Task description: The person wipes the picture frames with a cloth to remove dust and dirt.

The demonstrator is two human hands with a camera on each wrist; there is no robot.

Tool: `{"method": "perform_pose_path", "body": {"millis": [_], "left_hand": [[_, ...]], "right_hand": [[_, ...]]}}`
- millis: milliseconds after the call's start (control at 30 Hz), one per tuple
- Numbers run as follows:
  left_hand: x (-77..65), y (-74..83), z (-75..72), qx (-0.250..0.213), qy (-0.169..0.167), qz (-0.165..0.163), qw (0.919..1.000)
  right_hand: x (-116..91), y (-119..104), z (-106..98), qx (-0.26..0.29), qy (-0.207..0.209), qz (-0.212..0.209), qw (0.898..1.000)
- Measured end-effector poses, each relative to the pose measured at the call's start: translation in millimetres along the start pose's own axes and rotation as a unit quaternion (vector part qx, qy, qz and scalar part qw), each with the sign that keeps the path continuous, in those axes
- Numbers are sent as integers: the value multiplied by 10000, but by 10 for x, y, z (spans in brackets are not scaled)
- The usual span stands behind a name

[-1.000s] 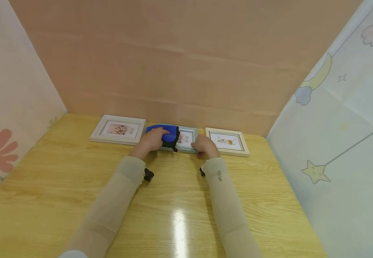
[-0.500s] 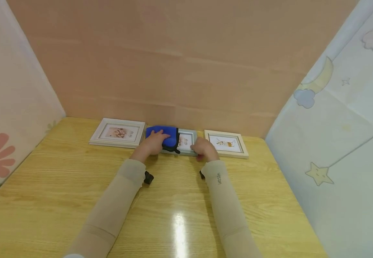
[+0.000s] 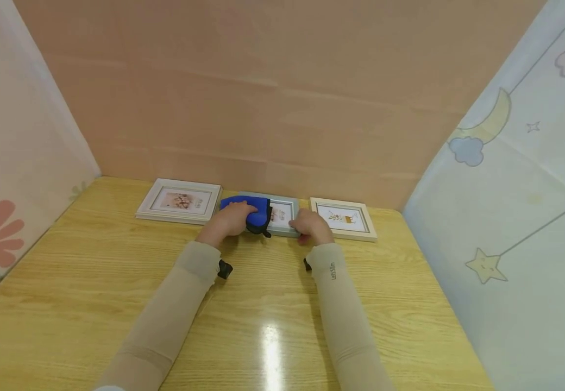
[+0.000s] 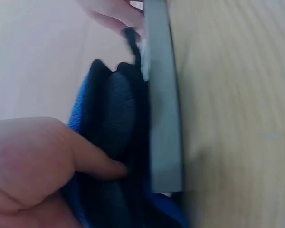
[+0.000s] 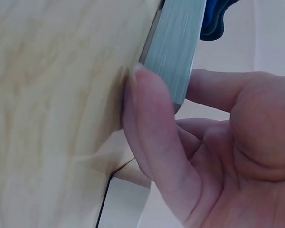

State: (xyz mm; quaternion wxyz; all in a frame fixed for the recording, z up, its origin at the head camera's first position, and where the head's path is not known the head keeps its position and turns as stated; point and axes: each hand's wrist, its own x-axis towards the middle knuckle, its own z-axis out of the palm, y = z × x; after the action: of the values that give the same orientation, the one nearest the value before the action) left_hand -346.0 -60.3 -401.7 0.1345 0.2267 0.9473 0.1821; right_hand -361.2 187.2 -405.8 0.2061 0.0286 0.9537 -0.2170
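In the head view, the middle picture frame is pale grey-green and lies at the back of the table. My left hand grips a thick blue pad with black edging and a small loop, over the frame's left part. The left wrist view shows the thumb against the pad's dark side, close beside the frame's edge. My right hand pinches the frame's right end. In the right wrist view, one finger is tucked under the frame, with the thumb on its other face.
A white picture frame lies to the left, and a cream picture frame to the right. A brown wall covering rises right behind them. Patterned side walls flank the wooden table.
The blue pad has slid slightly toward me, and the middle frame's far edge now shows above it. My right hand keeps its hold on the frame's right end.
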Motion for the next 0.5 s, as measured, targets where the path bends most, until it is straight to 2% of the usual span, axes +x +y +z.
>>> {"method": "perform_pose_path", "body": {"millis": [133,233,367,500], "left_hand": [[88,-57,66,-258,457,-15,9986],[137,-69,119,-427,669,-115,9968],[166,-57,160,-571,752,-292,9951],[159,-55,161,-476,687,-359,9959]], "right_hand": [[-9,-7,-23,-136,28,43,9999],[-24,-16,-16,-164,38,47,9998],[-45,-27,6,-132,91,42,9999],[-58,-35,30,-133,269,26,9995]]}}
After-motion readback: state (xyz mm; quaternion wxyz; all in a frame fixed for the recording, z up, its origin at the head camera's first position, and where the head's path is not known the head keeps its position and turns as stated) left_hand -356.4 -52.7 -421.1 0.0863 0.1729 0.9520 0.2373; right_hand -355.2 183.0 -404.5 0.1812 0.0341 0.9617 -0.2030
